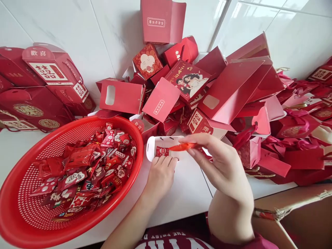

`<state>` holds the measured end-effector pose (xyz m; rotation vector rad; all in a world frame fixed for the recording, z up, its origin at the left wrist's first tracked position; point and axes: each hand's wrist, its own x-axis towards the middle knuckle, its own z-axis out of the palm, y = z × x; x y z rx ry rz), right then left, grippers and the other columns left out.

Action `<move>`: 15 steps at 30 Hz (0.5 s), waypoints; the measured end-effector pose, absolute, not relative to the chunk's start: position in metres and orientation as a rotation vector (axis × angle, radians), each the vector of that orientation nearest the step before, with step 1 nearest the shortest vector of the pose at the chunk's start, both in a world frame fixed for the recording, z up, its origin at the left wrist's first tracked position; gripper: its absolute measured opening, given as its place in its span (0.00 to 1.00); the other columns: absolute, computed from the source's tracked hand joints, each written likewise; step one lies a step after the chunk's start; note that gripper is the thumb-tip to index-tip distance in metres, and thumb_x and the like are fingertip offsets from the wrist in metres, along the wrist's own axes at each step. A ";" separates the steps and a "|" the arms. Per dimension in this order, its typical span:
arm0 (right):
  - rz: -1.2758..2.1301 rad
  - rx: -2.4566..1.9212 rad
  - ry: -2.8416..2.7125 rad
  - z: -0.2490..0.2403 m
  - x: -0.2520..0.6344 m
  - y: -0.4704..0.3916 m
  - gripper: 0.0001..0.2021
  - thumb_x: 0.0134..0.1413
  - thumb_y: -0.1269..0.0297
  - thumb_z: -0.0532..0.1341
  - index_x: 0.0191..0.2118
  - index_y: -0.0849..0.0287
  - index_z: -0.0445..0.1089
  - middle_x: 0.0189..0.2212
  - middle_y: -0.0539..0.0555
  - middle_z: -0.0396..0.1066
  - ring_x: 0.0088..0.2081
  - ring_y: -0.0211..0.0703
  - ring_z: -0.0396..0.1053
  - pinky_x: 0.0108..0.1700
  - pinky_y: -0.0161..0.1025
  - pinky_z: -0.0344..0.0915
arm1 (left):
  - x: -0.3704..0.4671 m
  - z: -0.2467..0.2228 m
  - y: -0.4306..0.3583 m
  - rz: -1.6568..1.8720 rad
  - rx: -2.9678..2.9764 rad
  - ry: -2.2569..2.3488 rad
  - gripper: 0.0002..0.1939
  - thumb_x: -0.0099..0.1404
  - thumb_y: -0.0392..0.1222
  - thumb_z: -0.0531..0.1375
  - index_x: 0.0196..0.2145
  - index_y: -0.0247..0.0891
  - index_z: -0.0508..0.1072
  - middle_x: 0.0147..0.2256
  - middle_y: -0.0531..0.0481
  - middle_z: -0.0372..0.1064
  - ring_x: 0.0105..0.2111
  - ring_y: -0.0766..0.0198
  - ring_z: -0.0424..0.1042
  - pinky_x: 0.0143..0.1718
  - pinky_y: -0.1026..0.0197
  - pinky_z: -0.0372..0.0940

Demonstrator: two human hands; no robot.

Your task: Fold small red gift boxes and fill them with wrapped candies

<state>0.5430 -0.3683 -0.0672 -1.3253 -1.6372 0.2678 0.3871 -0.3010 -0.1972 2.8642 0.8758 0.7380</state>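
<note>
My left hand (161, 174) grips the near side of a small gift box (151, 148), whose white inside faces up. Inside it lies a red wrapped candy (162, 151) with a white print. Between thumb and forefinger, my right hand (223, 166) pinches an orange-red wrapped candy (181, 147) just over the box opening. To the left stands a red plastic basket (138, 138) with a mesh wall, heaped with wrapped candies (80, 157) in red, dark red and white. The far side of the small box is partly hidden by my right hand.
Many red gift boxes (123, 97) are piled against the white tiled wall (75, 24). More boxes with ribbons (287, 128) lie at the right, and stacked boxes (36, 103) stand at the back left. A cardboard carton (306, 211) is at the lower right.
</note>
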 end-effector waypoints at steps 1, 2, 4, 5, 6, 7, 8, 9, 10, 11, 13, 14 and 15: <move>0.255 -1.349 -1.627 -0.073 0.546 -0.372 0.11 0.66 0.71 0.58 0.50 0.52 0.71 0.43 0.51 0.77 0.43 0.39 0.75 0.45 0.36 0.71 | 0.387 -0.195 -0.303 0.740 2.871 0.886 0.14 0.65 0.26 0.56 0.46 0.38 0.71 0.37 0.49 0.73 0.37 0.57 0.70 0.37 0.52 0.59; 0.234 -1.374 -1.607 -0.081 0.547 -0.373 0.10 0.65 0.71 0.59 0.48 0.52 0.71 0.42 0.50 0.77 0.43 0.39 0.76 0.45 0.36 0.72 | 0.388 -0.194 -0.304 0.748 2.873 0.893 0.14 0.65 0.26 0.56 0.46 0.38 0.71 0.38 0.49 0.73 0.37 0.57 0.71 0.37 0.52 0.59; 0.176 -1.445 -1.533 -0.098 0.546 -0.369 0.09 0.65 0.71 0.58 0.46 0.53 0.72 0.43 0.50 0.78 0.45 0.39 0.76 0.47 0.37 0.72 | 0.389 -0.193 -0.306 0.749 2.877 0.888 0.15 0.65 0.25 0.56 0.45 0.38 0.71 0.37 0.50 0.73 0.37 0.57 0.71 0.36 0.53 0.58; 0.150 -1.491 -1.490 -0.107 0.545 -0.366 0.09 0.66 0.71 0.57 0.45 0.54 0.72 0.45 0.51 0.77 0.47 0.40 0.76 0.48 0.38 0.72 | 0.389 -0.193 -0.306 0.742 2.878 0.883 0.15 0.64 0.24 0.56 0.45 0.38 0.70 0.37 0.50 0.73 0.37 0.57 0.71 0.36 0.53 0.57; 0.136 -1.539 -1.449 -0.115 0.544 -0.364 0.09 0.66 0.71 0.56 0.46 0.54 0.72 0.49 0.53 0.76 0.49 0.41 0.75 0.50 0.40 0.72 | 0.390 -0.192 -0.306 0.733 2.877 0.879 0.15 0.63 0.24 0.56 0.44 0.38 0.70 0.36 0.50 0.73 0.37 0.57 0.70 0.35 0.53 0.57; 0.132 -1.577 -1.417 -0.121 0.544 -0.361 0.10 0.67 0.71 0.55 0.47 0.55 0.72 0.52 0.54 0.75 0.51 0.42 0.74 0.51 0.41 0.72 | 0.390 -0.193 -0.305 0.729 2.876 0.877 0.15 0.63 0.24 0.56 0.44 0.38 0.70 0.36 0.50 0.72 0.36 0.57 0.70 0.35 0.53 0.57; 0.137 -1.601 -1.394 -0.126 0.544 -0.361 0.10 0.67 0.70 0.55 0.47 0.55 0.72 0.54 0.55 0.73 0.52 0.43 0.74 0.52 0.42 0.71 | 0.390 -0.193 -0.305 0.728 2.875 0.879 0.15 0.63 0.24 0.56 0.44 0.37 0.70 0.35 0.51 0.72 0.35 0.58 0.69 0.35 0.53 0.57; 0.144 -1.611 -1.379 -0.129 0.545 -0.361 0.10 0.67 0.70 0.55 0.47 0.56 0.72 0.54 0.55 0.73 0.53 0.44 0.73 0.52 0.43 0.71 | 0.390 -0.193 -0.305 0.733 2.875 0.882 0.15 0.63 0.24 0.56 0.44 0.37 0.70 0.35 0.51 0.72 0.35 0.58 0.69 0.34 0.53 0.57; 0.148 -1.613 -1.368 -0.130 0.546 -0.362 0.09 0.66 0.70 0.56 0.47 0.55 0.72 0.52 0.55 0.74 0.52 0.44 0.74 0.51 0.43 0.71 | 0.390 -0.193 -0.305 0.738 2.877 0.884 0.15 0.63 0.24 0.56 0.44 0.37 0.70 0.35 0.51 0.72 0.34 0.58 0.69 0.34 0.53 0.57; 0.151 -1.615 -1.364 -0.130 0.547 -0.364 0.09 0.66 0.69 0.56 0.46 0.55 0.73 0.49 0.55 0.76 0.50 0.44 0.74 0.50 0.43 0.71 | 0.389 -0.193 -0.304 0.739 2.880 0.884 0.15 0.63 0.24 0.56 0.45 0.37 0.70 0.35 0.51 0.72 0.34 0.58 0.69 0.34 0.53 0.57; 0.164 -1.617 -1.364 -0.125 0.547 -0.367 0.08 0.66 0.68 0.57 0.44 0.55 0.74 0.42 0.53 0.77 0.44 0.43 0.75 0.45 0.41 0.72 | 0.389 -0.194 -0.304 0.735 2.881 0.884 0.15 0.64 0.25 0.56 0.47 0.38 0.69 0.36 0.51 0.72 0.35 0.58 0.69 0.35 0.53 0.58; 0.182 -1.614 -1.371 -0.121 0.546 -0.368 0.08 0.66 0.68 0.57 0.43 0.55 0.74 0.39 0.52 0.78 0.41 0.42 0.75 0.43 0.40 0.71 | 0.389 -0.195 -0.304 0.732 2.878 0.884 0.15 0.65 0.25 0.56 0.47 0.38 0.69 0.36 0.50 0.72 0.35 0.58 0.70 0.35 0.53 0.58; 0.210 -1.601 -1.391 -0.116 0.544 -0.368 0.08 0.66 0.67 0.57 0.44 0.55 0.74 0.38 0.51 0.78 0.40 0.41 0.75 0.42 0.39 0.71 | 0.389 -0.196 -0.303 0.732 2.874 0.881 0.15 0.65 0.26 0.55 0.47 0.37 0.69 0.36 0.49 0.73 0.35 0.57 0.70 0.36 0.53 0.59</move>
